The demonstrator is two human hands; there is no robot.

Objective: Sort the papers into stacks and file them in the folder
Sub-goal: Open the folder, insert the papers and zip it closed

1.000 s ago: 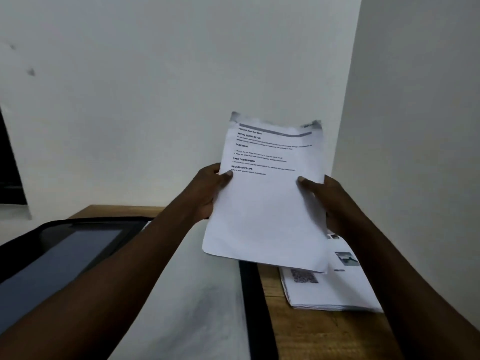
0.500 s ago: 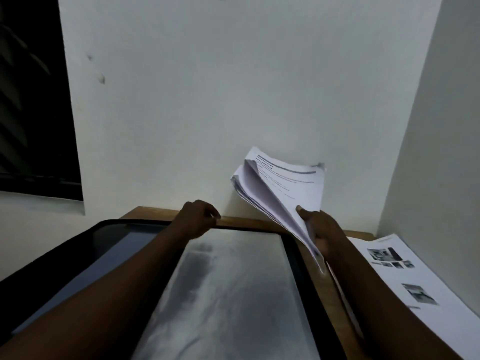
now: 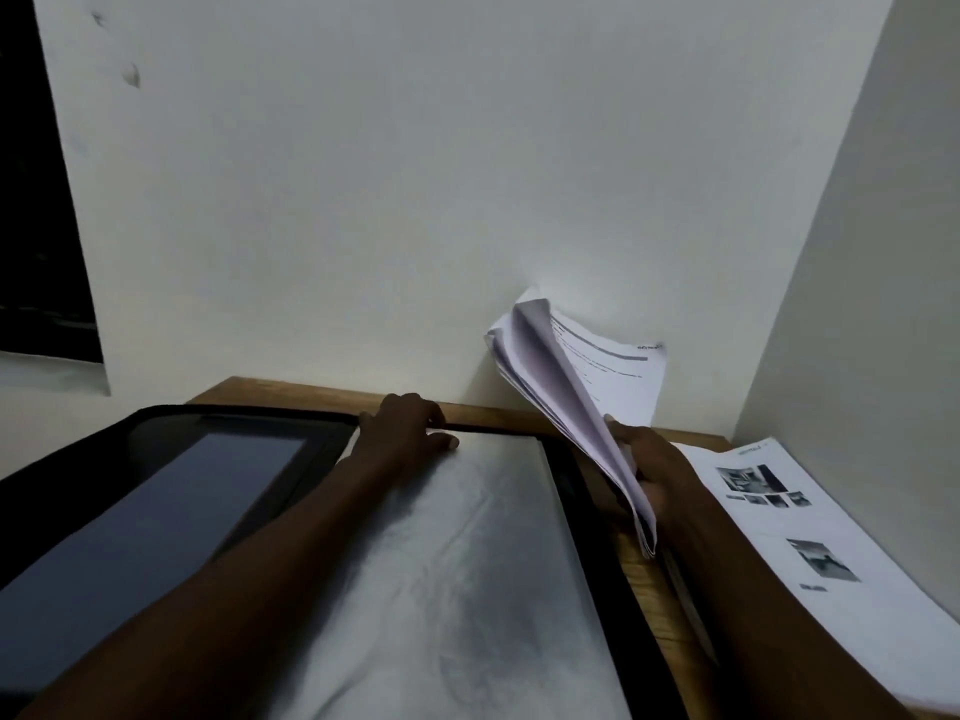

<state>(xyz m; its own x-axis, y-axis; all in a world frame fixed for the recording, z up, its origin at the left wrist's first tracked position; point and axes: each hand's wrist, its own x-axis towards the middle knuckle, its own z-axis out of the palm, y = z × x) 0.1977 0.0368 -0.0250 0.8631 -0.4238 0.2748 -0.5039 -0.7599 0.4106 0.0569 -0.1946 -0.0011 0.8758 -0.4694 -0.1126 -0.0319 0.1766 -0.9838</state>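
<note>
A wooden table point(image 3: 644, 595) stands pushed into a corner, its far edge and right side against pale walls point(image 3: 467, 174). Most of its top is taken up by a black folder point(image 3: 597, 537) lying open and flat, its far rim just short of the table's far edge. The folder's left half shows a dark grey panel point(image 3: 156, 537), and its right half is covered by a pale, creased sleeve point(image 3: 467, 589). A narrow strip of bare wood separates the folder from a stack of printed sheets point(image 3: 810, 522), which lies flat along the right side, close to the wall. The top sheet carries small black-and-white photos and short lines of text, too small to read.
</note>
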